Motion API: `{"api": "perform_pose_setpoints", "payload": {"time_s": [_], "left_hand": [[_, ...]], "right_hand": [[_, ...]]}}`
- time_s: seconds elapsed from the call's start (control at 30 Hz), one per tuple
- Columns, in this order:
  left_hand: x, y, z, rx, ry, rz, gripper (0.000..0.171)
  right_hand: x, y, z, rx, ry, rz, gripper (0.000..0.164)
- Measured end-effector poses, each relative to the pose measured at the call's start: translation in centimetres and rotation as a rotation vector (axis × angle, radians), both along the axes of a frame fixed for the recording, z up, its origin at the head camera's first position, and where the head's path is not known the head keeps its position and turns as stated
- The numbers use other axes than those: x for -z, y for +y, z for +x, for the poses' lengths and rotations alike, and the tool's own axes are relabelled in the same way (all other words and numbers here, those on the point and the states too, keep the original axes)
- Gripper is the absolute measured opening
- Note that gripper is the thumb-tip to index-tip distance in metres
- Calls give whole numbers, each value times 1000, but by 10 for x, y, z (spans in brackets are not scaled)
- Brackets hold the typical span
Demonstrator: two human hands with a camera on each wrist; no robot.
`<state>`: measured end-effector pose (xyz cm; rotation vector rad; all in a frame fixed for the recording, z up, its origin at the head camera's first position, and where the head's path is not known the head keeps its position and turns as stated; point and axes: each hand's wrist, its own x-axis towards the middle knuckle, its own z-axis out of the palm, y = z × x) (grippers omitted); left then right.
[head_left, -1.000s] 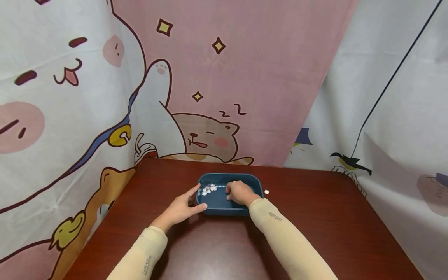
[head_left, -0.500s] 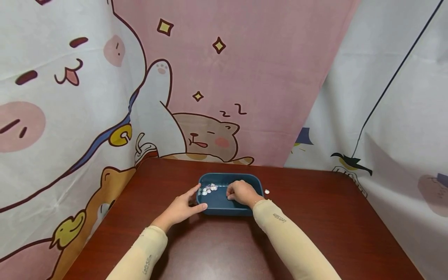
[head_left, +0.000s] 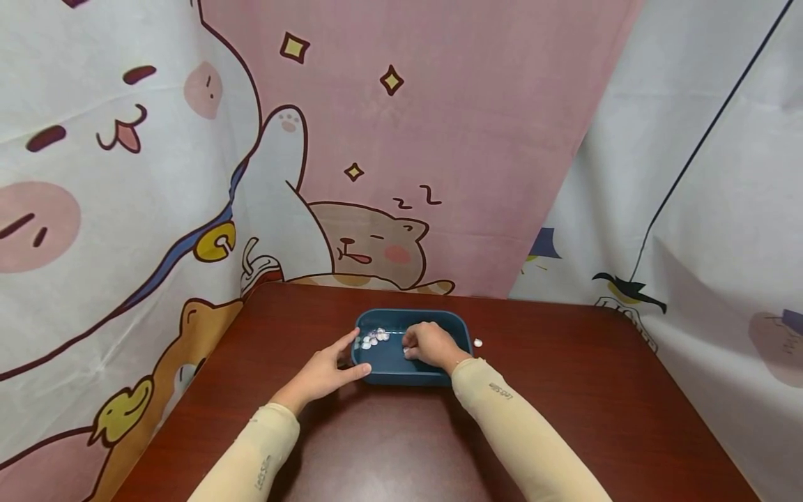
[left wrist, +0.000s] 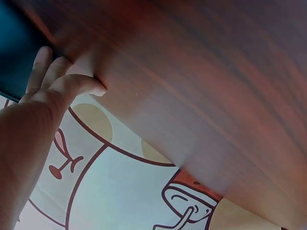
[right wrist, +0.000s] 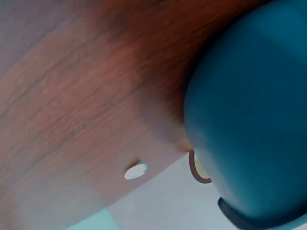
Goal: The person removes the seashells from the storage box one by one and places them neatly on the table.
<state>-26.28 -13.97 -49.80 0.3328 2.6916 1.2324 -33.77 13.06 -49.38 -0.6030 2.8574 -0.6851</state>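
A blue rectangular plastic bin point(head_left: 401, 378) sits on the table. My left hand point(head_left: 326, 375) spans its left end, thumb at the front corner and fingers spread along the side. In the left wrist view the same hand point(left wrist: 53, 91) lies beside the bin's wall point(left wrist: 14, 52). Several small shiny white pieces point(head_left: 374, 339) lie together in the bin's left part. Reaching over the right side, my right hand point(head_left: 433, 345) has curled fingers low inside the bin. A small white piece point(head_left: 406, 351) shows at its fingertips, mostly covered. The right wrist view shows only the bin's outer wall point(right wrist: 249, 110), without the hand.
One more flat white piece point(head_left: 478, 343) lies on the table just right of the bin. The reddish-brown wooden table point(head_left: 564, 390) extends on both sides. Cartoon-printed cloth point(head_left: 477, 139) hangs behind it and at both sides.
The right hand shifts slightly right, then slightly back left inside the bin, and white now shows at its fingertips. The left hand and bin stay in place.
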Motion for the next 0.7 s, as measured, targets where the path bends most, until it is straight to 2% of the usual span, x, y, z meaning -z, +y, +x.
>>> {"api": "perform_pose_setpoints", "payload": {"time_s": [0.27,0.7], "left_hand": [[1,-1,-1,8,3,4,92],[2,-1,0,-2,-3,-6,92]], "right_hand": [[4,-2,0,-8,12,3,26],[6,1,2,-46,11,6,18]]}}
